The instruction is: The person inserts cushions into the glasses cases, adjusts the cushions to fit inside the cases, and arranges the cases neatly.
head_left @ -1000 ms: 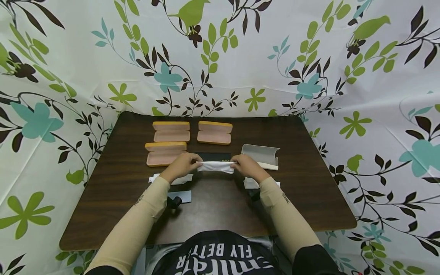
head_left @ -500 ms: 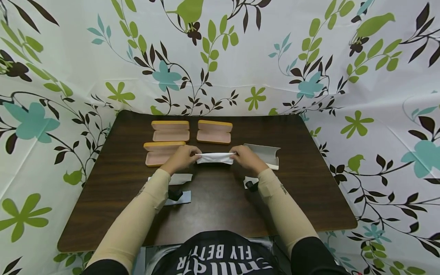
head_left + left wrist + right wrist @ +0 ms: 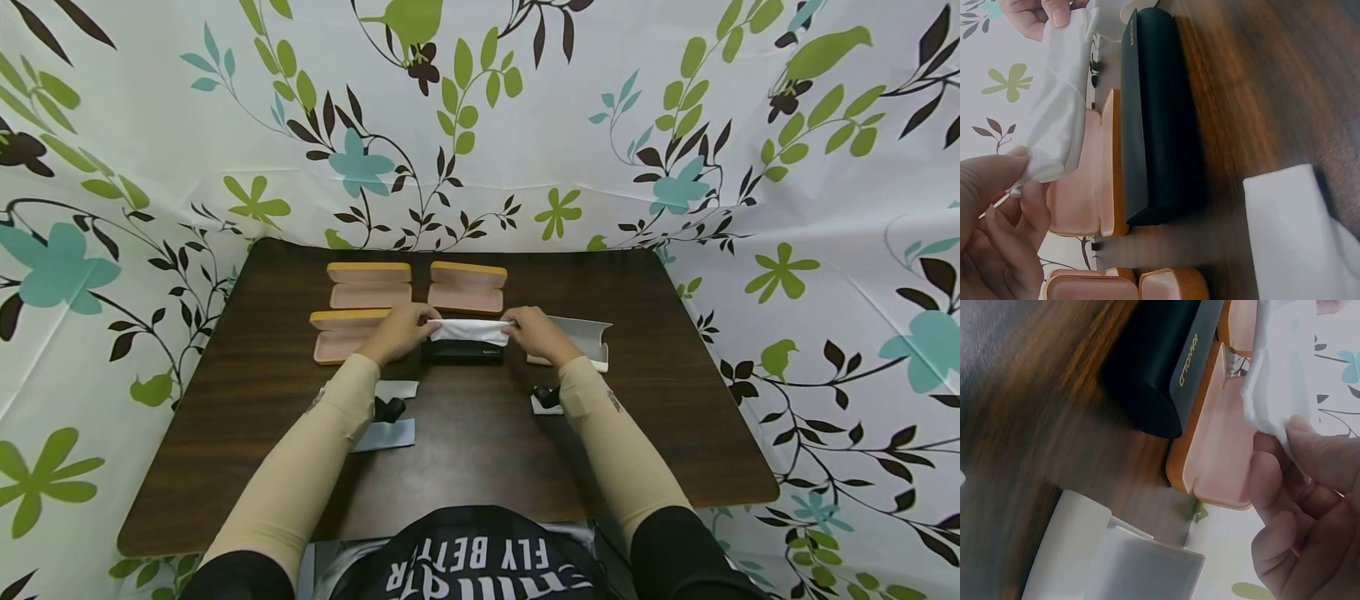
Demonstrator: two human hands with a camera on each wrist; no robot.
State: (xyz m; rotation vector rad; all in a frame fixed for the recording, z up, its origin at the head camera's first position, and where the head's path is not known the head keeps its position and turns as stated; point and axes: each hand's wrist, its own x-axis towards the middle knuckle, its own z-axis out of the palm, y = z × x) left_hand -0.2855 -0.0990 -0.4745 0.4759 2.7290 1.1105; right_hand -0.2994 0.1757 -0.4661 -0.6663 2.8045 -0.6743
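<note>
A folded white cloth (image 3: 470, 331) is stretched between both hands, above a closed black glasses case (image 3: 463, 353) with small gold lettering. My left hand (image 3: 402, 332) pinches one end of it between thumb and fingers, as the left wrist view shows up close on the cloth (image 3: 1057, 112). At the other end, my right hand (image 3: 537, 333) pinches the cloth (image 3: 1282, 369) the same way. The black case (image 3: 1157, 119) lies on the table in front of an open yellow case with a pink lining (image 3: 1222, 437).
Two more open yellow cases with pink linings (image 3: 370, 295) (image 3: 348, 343) stand at the left. An open white case (image 3: 585, 335) is at the right. A folded blue-grey cloth (image 3: 390, 434) and white cloths (image 3: 396, 389) (image 3: 546, 407) lie nearer on the brown table (image 3: 480, 467).
Both hands have lifted the white cloth upward and away from the body, so the black case's front now shows below it. The cases have stayed in place.
</note>
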